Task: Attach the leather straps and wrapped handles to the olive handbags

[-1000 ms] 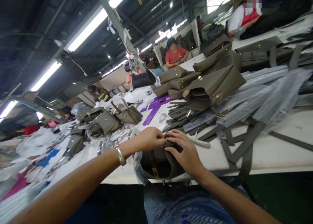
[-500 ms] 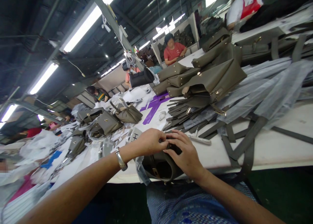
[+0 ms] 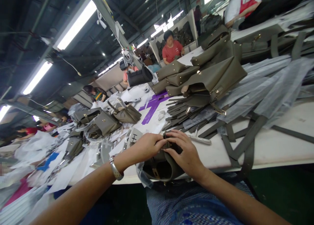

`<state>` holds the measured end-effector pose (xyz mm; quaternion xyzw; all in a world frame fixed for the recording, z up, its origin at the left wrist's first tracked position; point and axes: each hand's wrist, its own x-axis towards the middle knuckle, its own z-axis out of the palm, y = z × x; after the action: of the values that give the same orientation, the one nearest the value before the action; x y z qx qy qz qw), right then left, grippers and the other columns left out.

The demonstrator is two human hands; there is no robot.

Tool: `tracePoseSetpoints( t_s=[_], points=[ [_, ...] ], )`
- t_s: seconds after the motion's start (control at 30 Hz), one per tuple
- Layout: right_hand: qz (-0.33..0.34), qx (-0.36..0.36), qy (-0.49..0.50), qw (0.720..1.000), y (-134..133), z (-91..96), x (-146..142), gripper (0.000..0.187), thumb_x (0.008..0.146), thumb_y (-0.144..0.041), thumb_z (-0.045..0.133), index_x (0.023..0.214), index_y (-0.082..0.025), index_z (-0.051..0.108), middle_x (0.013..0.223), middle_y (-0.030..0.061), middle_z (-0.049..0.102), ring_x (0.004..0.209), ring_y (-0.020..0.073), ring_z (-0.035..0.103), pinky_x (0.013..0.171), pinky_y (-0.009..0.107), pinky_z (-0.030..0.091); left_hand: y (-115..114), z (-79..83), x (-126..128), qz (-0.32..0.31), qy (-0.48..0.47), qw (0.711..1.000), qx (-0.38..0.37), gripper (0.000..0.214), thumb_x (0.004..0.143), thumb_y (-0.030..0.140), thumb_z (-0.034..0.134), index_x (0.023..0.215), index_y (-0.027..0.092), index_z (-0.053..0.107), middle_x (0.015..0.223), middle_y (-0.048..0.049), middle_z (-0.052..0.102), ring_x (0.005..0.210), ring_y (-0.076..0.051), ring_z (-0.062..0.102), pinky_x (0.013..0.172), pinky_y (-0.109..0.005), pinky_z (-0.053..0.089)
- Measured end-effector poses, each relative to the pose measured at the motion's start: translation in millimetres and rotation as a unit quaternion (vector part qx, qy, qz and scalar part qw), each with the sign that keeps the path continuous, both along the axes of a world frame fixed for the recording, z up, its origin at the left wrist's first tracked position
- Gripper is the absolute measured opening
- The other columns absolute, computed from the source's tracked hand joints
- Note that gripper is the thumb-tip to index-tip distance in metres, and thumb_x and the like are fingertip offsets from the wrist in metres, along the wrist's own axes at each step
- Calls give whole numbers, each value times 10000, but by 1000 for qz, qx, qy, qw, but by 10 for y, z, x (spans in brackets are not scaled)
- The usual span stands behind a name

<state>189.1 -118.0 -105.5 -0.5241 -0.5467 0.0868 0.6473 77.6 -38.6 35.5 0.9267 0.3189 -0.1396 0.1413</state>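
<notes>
- Across white table point(image 3: 217, 156), with bare room between right hand point(image 3: 185, 153) and grey straps point(image 3: 249, 140).
- At near edge, pinching top of open-mouthed olive bag point(image 3: 175, 167) with left hand point(image 3: 147, 147) and right; cannot tell exact piece.
- Beyond, hemmed in by piled bags point(image 3: 222, 77).

handbag point(image 3: 157, 163) partly hidden, both forearms point(image 3: 82, 189) cut off

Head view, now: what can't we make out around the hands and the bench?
All in the head view:
What lies between the left hand and right hand, atop the olive-grey leather handbag: covered by the hands themselves.
The handbag's floor: lost in shadow.
Far end of the long, flat, dark grey strap: cut off by the right edge.
What the red-shirted co-worker handles: too small.
</notes>
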Motion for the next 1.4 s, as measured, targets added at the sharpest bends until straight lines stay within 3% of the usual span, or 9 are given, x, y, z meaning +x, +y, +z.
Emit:
tracePoseSetpoints(
  t_s=[0.23,0.4,0.57,0.73,0.83,1.0,1.13,1.27,1.4],
  points=[
    [20,-36,30,999,5,-14,-24,346,810,-180,709,1138,-260,634,1240,63,653,1208,245,563,1063,447,444,-11,-110,-24,-3,19,994,106,328,972,373,437,921,197,709,862,-80,745,780,-237,675,691,-309,445],
    [20,-43,6,999,-82,-17,121,258,808,-225,739,1061,-256,702,1282,66,651,1245,264,548,1090,486,415,-102,-165,-132,48,-115,989,74,344,920,396,588,1214,218,580,834,-18,724,783,-199,683,724,-279,488],
    [81,-67,53,993,-145,88,219,201,786,-164,735,966,-251,755,1256,59,678,1262,258,546,1109,492,397,-115,-338,-224,-9,-187,982,25,368,871,363,681,1212,240,615,1135,-45,725,1002,-213,689,879,-291,501],
    [161,-144,163,963,-123,152,340,65,785,-261,744,828,-244,790,1248,75,683,1200,280,606,1083,492,419,-83,-424,-277,-32,-210,977,21,311,883,375,665,1164,242,662,1108,-39,736,994,-205,692,884,-287,505],
    [237,-186,216,929,-97,177,413,154,786,-371,750,812,-226,795,1323,100,637,1151,289,643,1021,469,479,-91,-440,-301,-38,-213,976,23,310,887,411,650,1151,248,672,1091,-39,739,964,-195,695,877,-282,509],
    [312,-226,186,904,-70,253,547,194,793,-407,740,782,-219,788,1343,116,619,1250,304,575,989,460,497,-142,-441,-297,-50,-226,970,69,350,842,493,682,1097,253,698,1050,-33,752,927,-196,705,820,-275,513],
    [302,-222,113,920,-64,374,599,142,791,-326,716,718,-219,774,1219,105,699,1267,307,559,930,441,529,-195,-407,-253,-52,-225,967,105,295,849,480,674,1038,258,720,979,-20,765,874,-185,712,767,-265,504],
    [245,-239,42,939,-56,460,614,77,708,-190,701,676,-225,763,1272,71,673,1163,298,637,944,416,513,-213,-391,-255,-47,-226,966,114,253,846,440,682,1016,259,729,948,-8,769,848,-182,713,753,-269,501],
    [180,-257,-33,949,-59,316,732,75,671,-175,702,671,-236,745,1292,43,661,1140,294,647,964,413,498,-188,-430,-339,-26,-228,966,116,272,845,438,677,1029,245,729,957,-18,768,853,-192,713,754,-278,511]
  ],
)
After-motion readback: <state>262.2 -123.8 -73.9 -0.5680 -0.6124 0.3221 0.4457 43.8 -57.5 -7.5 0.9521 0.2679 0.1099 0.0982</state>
